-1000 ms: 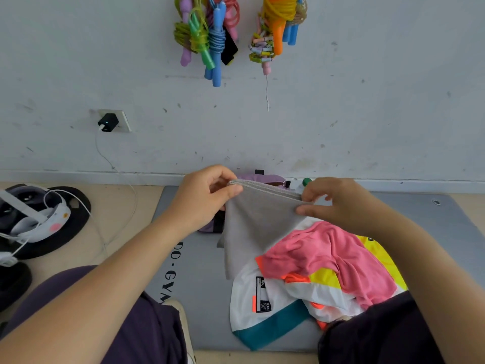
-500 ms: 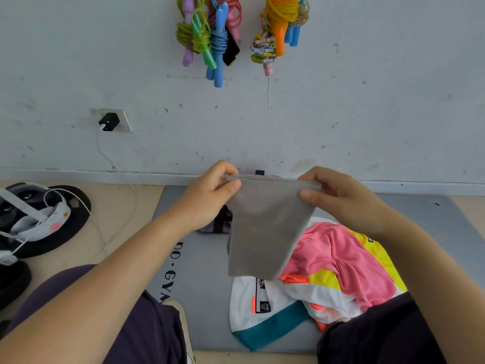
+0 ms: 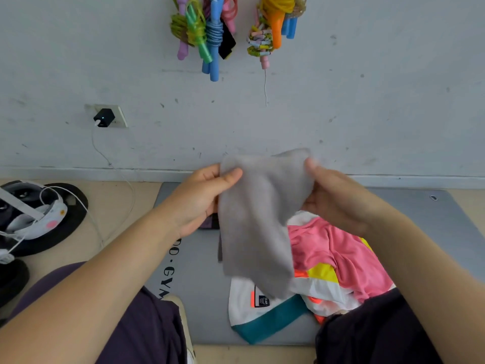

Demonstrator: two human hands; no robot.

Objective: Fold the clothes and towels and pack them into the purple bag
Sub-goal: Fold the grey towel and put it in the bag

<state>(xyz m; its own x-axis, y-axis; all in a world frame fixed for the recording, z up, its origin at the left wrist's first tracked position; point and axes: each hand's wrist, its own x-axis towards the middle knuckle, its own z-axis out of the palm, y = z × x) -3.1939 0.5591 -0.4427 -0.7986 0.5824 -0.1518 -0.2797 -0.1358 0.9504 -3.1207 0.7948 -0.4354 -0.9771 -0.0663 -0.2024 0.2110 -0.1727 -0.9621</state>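
Observation:
A small grey towel (image 3: 257,222) hangs in the air over the grey mat (image 3: 199,264). My left hand (image 3: 202,198) pinches its upper left corner between thumb and fingers. My right hand (image 3: 333,198) grips its upper right edge. Below the towel lies a heap of clothes: a pink garment (image 3: 338,253) on top of a white shirt with a teal hem (image 3: 262,319) and yellow and orange patches. Only a dark sliver of the purple bag (image 3: 208,223) shows behind my left hand and the towel.
Skipping ropes (image 3: 210,30) hang on the wall above. A charger (image 3: 103,118) sits in a wall socket, its white cable trailing to the floor. At the left lie black weight plates with a white headset (image 3: 34,219). My dark-trousered knees frame the mat's near edge.
Both hands have lifted the grey towel higher and nearer the camera. Its top edge, taut and level before, now bunches between the hands, and the towel hangs clear of the clothes heap.

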